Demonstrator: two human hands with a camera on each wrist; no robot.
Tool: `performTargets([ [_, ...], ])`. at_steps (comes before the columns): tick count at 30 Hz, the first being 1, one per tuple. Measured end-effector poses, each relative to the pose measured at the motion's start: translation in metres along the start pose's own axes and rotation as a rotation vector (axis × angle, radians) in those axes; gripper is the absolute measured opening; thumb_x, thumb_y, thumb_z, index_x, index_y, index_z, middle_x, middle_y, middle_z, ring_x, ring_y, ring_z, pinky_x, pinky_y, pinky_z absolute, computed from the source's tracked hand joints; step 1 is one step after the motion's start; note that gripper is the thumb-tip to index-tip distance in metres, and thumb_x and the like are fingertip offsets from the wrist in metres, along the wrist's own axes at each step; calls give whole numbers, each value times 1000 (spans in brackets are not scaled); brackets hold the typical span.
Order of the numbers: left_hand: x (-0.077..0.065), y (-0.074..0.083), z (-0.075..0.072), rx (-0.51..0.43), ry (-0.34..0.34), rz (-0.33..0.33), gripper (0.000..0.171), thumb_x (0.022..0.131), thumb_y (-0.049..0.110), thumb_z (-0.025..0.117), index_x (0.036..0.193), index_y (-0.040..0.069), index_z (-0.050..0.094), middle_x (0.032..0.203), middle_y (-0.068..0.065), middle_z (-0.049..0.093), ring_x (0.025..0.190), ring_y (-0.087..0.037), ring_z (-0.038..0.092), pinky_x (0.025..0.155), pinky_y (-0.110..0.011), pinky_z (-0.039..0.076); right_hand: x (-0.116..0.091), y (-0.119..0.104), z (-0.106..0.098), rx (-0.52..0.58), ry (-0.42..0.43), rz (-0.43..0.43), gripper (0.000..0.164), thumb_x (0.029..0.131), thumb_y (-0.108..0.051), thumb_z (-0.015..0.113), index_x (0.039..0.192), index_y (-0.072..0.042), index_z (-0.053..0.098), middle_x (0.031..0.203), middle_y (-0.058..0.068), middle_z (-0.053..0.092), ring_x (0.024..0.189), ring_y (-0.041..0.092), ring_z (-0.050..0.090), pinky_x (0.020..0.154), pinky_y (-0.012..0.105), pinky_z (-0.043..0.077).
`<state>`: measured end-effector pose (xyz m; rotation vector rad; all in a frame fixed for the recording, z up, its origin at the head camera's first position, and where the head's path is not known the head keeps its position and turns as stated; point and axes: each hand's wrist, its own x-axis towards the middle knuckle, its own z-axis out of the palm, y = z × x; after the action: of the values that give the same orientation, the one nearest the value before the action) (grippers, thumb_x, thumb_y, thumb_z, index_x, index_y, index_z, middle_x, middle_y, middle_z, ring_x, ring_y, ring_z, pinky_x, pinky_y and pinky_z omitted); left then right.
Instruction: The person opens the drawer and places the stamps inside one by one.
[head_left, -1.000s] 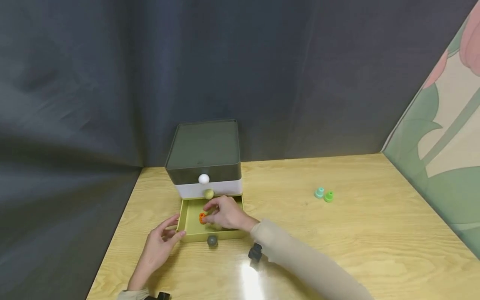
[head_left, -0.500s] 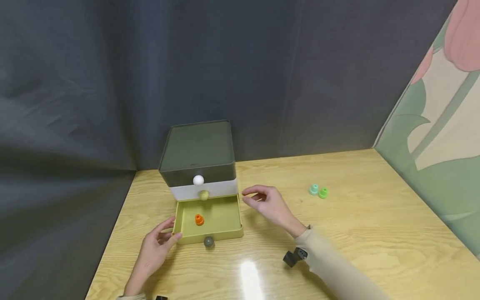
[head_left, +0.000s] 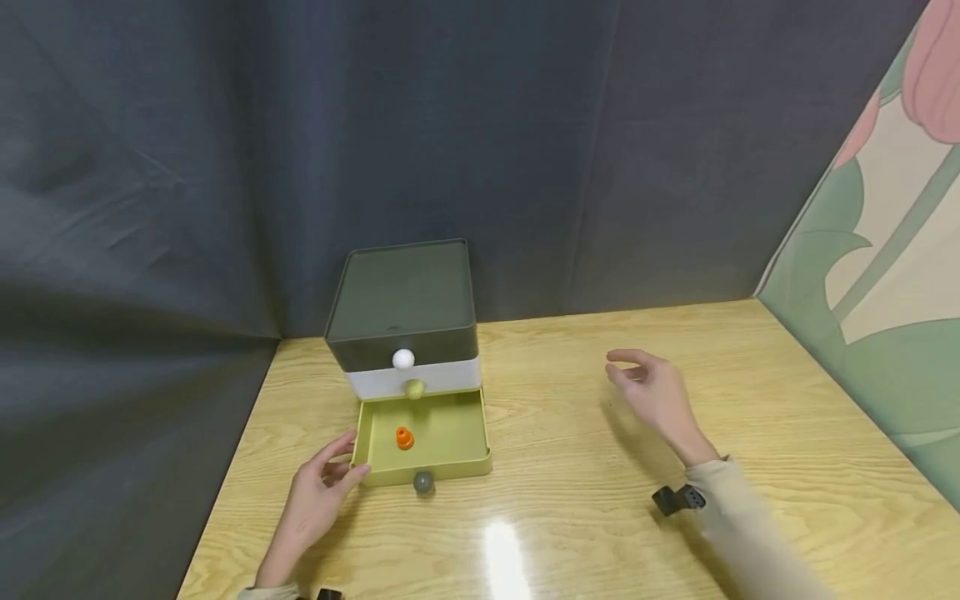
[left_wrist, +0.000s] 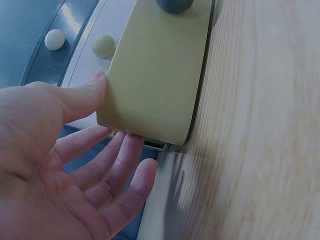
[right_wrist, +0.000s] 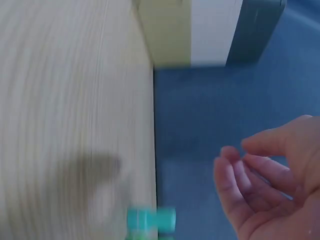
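Observation:
My left hand [head_left: 311, 504] holds the front left corner of a pulled-out olive-green drawer [head_left: 457, 473]. In the left wrist view the thumb lies along the drawer's front edge, with fingertips against its side. An orange stepped knob-like piece [head_left: 404, 438] stands inside that drawer. Over the table to the right is my right hand [head_left: 660, 400], holding nothing, its fingers loosely bent. A teal stepped piece [right_wrist: 150, 219] and part of a green one [right_wrist: 142, 236] show at the bottom of the right wrist view; the right hand hides both in the head view.
The drawer belongs to a stacked cabinet with a dark top [head_left: 405, 287] and a white middle drawer [head_left: 450, 377]. Round knobs stick out from its fronts, among them a grey one [head_left: 423, 482]. A dark curtain [head_left: 525, 167] hangs behind the wooden table [head_left: 570, 533].
My right hand has let go of the orange piece in the drawer and moved right, over where the teal and green pieces were visible. The left hand stays at the drawer corner.

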<state>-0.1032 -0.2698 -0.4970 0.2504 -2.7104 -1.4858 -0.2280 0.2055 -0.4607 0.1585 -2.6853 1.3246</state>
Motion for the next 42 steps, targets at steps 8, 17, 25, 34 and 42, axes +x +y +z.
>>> performTargets([
  [8, 0, 0, 2, 16, 6, 13, 58, 100, 16, 75, 154, 3, 55, 137, -19, 67, 114, -30, 72, 102, -37, 58, 6, 37, -25, -81, -77, 84, 45, 106, -22, 64, 142, 4, 63, 128, 34, 71, 106, 45, 76, 68, 32, 59],
  [17, 1, 0, 2, 18, 2, -3, 59, 99, 16, 76, 153, 4, 56, 137, -19, 68, 116, -32, 72, 93, -23, 55, 4, 46, -23, -72, -141, 135, 51, 106, -24, 65, 147, 6, 57, 125, 33, 72, 103, 42, 77, 73, 37, 62],
  [25, 1, -2, 1, 0, -8, 1, 59, 100, 19, 76, 154, 5, 55, 138, -20, 67, 118, -34, 72, 87, -20, 54, 4, 51, -22, -81, -174, 104, 51, 106, -24, 68, 144, 7, 59, 127, 33, 71, 104, 43, 77, 80, 46, 65],
  [34, 0, 0, 0, 14, -3, -5, 59, 100, 18, 76, 154, 6, 55, 137, -17, 68, 114, -24, 71, 95, -22, 53, 7, 55, -17, -98, -175, 52, 48, 104, -24, 70, 140, 7, 62, 123, 31, 73, 107, 48, 76, 86, 55, 64],
  [42, 0, -2, 0, -14, -18, -3, 59, 101, 18, 76, 155, 7, 55, 138, -18, 67, 119, -32, 70, 88, -20, 55, 5, 57, -18, -79, -160, 72, 47, 104, -25, 71, 140, 5, 64, 122, 28, 76, 107, 45, 76, 85, 53, 63],
])
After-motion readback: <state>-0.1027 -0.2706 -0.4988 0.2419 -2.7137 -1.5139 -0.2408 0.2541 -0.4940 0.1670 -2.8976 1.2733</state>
